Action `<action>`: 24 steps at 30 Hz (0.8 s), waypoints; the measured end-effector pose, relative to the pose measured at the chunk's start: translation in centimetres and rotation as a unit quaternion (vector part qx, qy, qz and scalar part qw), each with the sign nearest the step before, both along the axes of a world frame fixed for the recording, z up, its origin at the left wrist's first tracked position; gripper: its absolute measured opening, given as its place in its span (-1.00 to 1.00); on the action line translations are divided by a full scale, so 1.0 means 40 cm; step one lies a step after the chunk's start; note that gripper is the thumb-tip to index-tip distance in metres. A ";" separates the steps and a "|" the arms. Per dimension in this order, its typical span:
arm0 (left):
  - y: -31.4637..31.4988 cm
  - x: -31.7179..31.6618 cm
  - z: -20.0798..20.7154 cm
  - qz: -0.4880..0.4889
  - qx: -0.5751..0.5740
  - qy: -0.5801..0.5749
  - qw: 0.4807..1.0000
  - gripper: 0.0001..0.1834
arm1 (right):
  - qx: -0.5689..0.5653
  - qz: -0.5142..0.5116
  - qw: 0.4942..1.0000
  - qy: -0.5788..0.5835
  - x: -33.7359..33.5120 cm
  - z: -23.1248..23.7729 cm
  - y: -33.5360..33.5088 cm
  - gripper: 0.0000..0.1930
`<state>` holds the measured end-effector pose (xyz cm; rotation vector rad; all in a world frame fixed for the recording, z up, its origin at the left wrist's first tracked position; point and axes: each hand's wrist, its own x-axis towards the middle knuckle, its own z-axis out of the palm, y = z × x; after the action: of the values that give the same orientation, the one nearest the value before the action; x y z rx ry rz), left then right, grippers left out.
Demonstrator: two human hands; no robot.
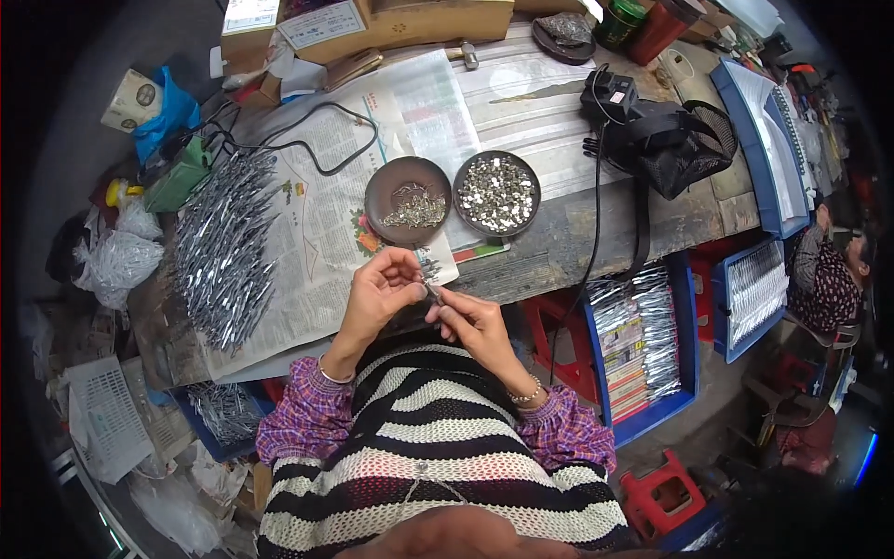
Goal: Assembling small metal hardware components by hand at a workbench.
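My left hand (380,291) and my right hand (473,328) meet in front of my body at the table's near edge. Between their fingertips is a small, thin grey metal piece (431,292), pinched from both sides; its exact kind is too small to make out. Just beyond the hands is a round brown dish (384,182) with small metal pins in it. To its right, a second dark dish (497,154) is full of small shiny metal pieces. A large heap of slender silvery metal parts (226,256) lies at the left on newspaper (321,210).
A hammer (468,56) and cardboard boxes (410,28) are at the back. A black cable (326,168) curves over the newspaper. Right of the dishes are a black mesh bag (684,144) and hanging cord. Blue trays (689,321) of metal parts stand lower right, near red stools (663,494). Another person (824,270) sits far right.
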<state>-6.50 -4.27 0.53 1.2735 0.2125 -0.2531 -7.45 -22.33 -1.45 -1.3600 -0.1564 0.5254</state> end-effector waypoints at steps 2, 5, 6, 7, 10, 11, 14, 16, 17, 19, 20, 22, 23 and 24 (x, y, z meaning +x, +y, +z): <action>0.005 -0.001 -0.002 -0.004 0.004 0.005 1.000 -0.71 | 0.009 0.005 1.000 0.006 -0.001 -0.003 0.000 -0.67; 0.010 -0.001 -0.001 -0.023 0.007 0.017 1.000 -0.72 | 0.016 0.006 1.000 0.014 -0.001 -0.004 -0.001 -0.67; 0.010 -0.002 0.003 -0.028 0.009 0.023 0.999 -0.74 | 0.011 0.008 1.000 0.010 -0.001 -0.003 -0.001 -0.68; 0.010 -0.002 0.005 -0.032 0.012 0.029 0.999 -0.76 | 0.007 0.010 1.000 0.006 0.000 -0.003 -0.002 -0.68; 0.005 -0.004 0.003 -0.025 0.020 0.019 0.999 -0.78 | -0.003 0.010 1.000 -0.019 0.000 -0.004 -0.004 -0.69; 0.004 -0.006 0.001 -0.026 0.021 0.019 0.999 -0.78 | -0.003 0.009 1.000 -0.019 -0.001 -0.003 -0.004 -0.69; 0.003 -0.007 -0.004 -0.021 0.024 0.021 0.999 -0.80 | -0.017 0.013 0.999 -0.028 0.001 0.002 -0.004 -0.70; 0.003 -0.004 -0.001 -0.036 0.055 0.017 0.998 -0.82 | -0.006 0.015 1.000 -0.014 0.004 0.005 -0.005 -0.70; 0.003 -0.005 0.001 -0.038 0.053 0.017 0.998 -0.82 | -0.007 0.012 1.000 -0.015 0.005 0.007 -0.006 -0.70; 0.005 -0.008 0.003 -0.050 0.090 0.025 0.994 -0.84 | 0.001 0.023 1.000 -0.009 0.008 0.011 -0.007 -0.69; 0.007 -0.009 -0.003 -0.054 0.088 0.024 0.994 -0.84 | -0.001 0.020 1.000 -0.010 0.008 0.014 -0.007 -0.69; 0.009 -0.010 -0.019 -0.041 0.086 -0.048 0.994 -0.86 | -0.001 0.013 1.000 0.008 0.010 0.023 -0.009 -0.71; 0.005 -0.012 -0.012 -0.042 0.084 -0.049 0.994 -0.86 | -0.002 0.012 1.000 0.009 0.017 0.021 -0.015 -0.71; 0.002 -0.012 0.003 -0.017 0.039 -0.046 0.998 -0.88 | -0.057 -0.014 0.992 -0.111 0.030 0.018 -0.026 -0.71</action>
<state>-6.98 -4.18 0.66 1.3637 0.1242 -0.2160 -6.24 -23.35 -0.73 -1.5293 -0.2915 0.3628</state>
